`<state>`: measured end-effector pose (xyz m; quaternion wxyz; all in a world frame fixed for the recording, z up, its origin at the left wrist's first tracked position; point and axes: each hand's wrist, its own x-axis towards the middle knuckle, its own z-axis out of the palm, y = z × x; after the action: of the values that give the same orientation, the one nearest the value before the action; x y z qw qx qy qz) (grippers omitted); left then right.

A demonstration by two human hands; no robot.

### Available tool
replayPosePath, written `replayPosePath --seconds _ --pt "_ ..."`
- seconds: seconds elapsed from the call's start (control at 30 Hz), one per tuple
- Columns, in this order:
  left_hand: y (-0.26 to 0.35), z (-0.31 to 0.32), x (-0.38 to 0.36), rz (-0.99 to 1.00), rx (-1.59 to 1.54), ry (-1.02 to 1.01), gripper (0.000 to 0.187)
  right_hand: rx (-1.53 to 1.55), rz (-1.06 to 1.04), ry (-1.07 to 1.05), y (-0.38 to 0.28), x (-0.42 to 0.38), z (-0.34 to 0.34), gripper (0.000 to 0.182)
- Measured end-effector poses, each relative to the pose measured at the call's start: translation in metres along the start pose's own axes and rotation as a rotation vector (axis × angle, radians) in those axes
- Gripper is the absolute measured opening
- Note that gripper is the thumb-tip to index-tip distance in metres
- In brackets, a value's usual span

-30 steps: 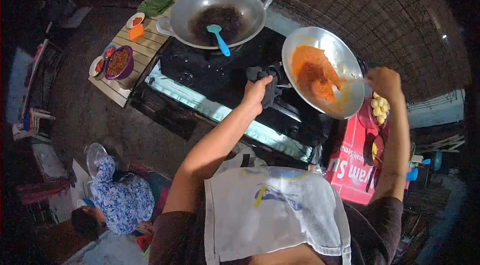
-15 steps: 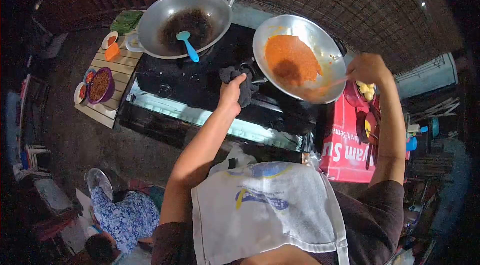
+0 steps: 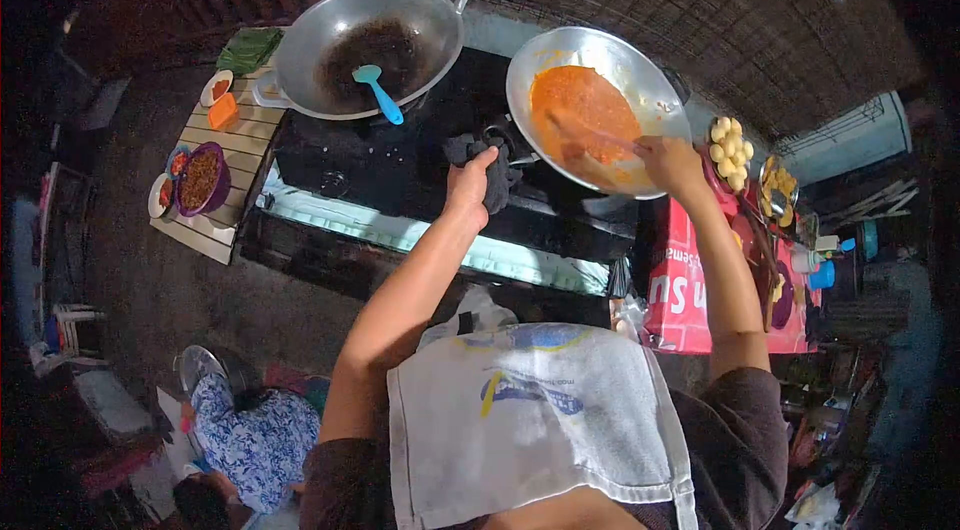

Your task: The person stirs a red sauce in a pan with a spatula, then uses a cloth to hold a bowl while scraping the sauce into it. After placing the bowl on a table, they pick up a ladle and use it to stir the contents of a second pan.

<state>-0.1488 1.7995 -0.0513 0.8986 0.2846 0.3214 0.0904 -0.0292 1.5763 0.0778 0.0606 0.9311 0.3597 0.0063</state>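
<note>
My left hand (image 3: 468, 188) is closed on a dark cloth (image 3: 491, 192), bunched around the handle of a silver wok (image 3: 652, 100). Orange-red sauce (image 3: 590, 98) fills the middle of this wok, with smears up its wall. Over the near right rim, my right hand (image 3: 672, 168) grips a spatula (image 3: 592, 133) whose blurred end lies in the sauce. To the left, a larger wok (image 3: 300, 48) with a dark-stained bottom sits on the black stove (image 3: 350, 165). A blue spatula (image 3: 380, 98) rests inside it, its handle over the rim.
A slatted wooden table (image 3: 215, 230) at left holds a purple bowl (image 3: 203, 180), small dishes and green leaves (image 3: 248, 50). Peeled eggs (image 3: 730, 152) and other food stand on a red-covered table (image 3: 680, 305) at right. Another person (image 3: 255, 435) is low at the lower left.
My right hand has moved left and down from beyond the wok's right rim, carrying the spatula's end across the sauce. My left hand stays at the handle.
</note>
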Motion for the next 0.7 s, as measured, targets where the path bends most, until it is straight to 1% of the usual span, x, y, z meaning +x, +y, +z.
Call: replayPosePath --seconds 0.03,0.1,0.13,0.2,0.23,0.27,0.33,0.37,0.4,0.47,0.53,0.57,0.6,0.67,0.7 --pt "0.000 -0.001 -0.001 0.002 0.015 0.012 0.015 0.002 0.008 0.001 0.008 0.005 0.011 0.025" --pt "0.003 -0.004 0.001 -0.023 0.029 -0.010 0.019 -0.118 0.385 0.034 0.038 0.014 0.028 0.025" --pt "0.004 -0.004 0.002 -0.041 0.033 -0.029 0.025 -0.121 0.392 0.035 0.048 0.009 0.028 0.025" --pt "0.006 -0.004 0.001 -0.051 0.036 -0.037 0.025 -0.069 0.233 0.066 0.060 0.003 0.024 0.024" --pt "0.006 -0.004 0.000 -0.062 0.042 -0.038 0.026 -0.011 0.262 0.078 0.033 -0.010 0.006 0.020" --pt "0.007 -0.003 0.000 -0.063 0.046 -0.044 0.026 -0.011 0.269 0.081 0.010 -0.018 0.003 0.020" --pt "0.007 -0.001 -0.002 -0.020 0.074 -0.014 0.011 -0.039 0.248 0.004 -0.021 -0.028 0.002 0.021" --pt "0.006 -0.002 0.000 -0.025 0.080 -0.018 0.011 -0.133 0.269 -0.028 -0.012 -0.024 0.019 0.021" --pt "0.005 -0.003 0.002 -0.022 0.089 -0.033 0.011 -0.131 0.277 -0.031 0.001 -0.022 0.032 0.021" --pt "0.010 -0.002 -0.001 -0.010 0.095 -0.054 0.011 -0.126 0.443 0.061 0.002 -0.016 0.023 0.021" --pt "0.012 -0.002 -0.005 -0.031 0.092 -0.106 0.011 -0.103 0.425 0.046 -0.003 -0.024 0.019 0.020" --pt "0.006 -0.008 0.005 -0.005 0.071 -0.131 0.012 -0.186 0.371 -0.040 -0.009 -0.026 0.021 0.022" --pt "0.000 -0.016 0.014 -0.041 0.081 -0.121 0.012 -0.270 0.309 -0.121 -0.016 -0.025 0.023 0.024" --pt "0.007 -0.021 0.000 -0.062 0.074 -0.104 0.013 -0.212 0.273 -0.105 -0.042 -0.026 0.016 0.022" --pt "0.007 -0.028 -0.005 -0.052 0.064 -0.140 0.012 -0.155 0.255 -0.092 -0.055 -0.020 0.012 0.020"
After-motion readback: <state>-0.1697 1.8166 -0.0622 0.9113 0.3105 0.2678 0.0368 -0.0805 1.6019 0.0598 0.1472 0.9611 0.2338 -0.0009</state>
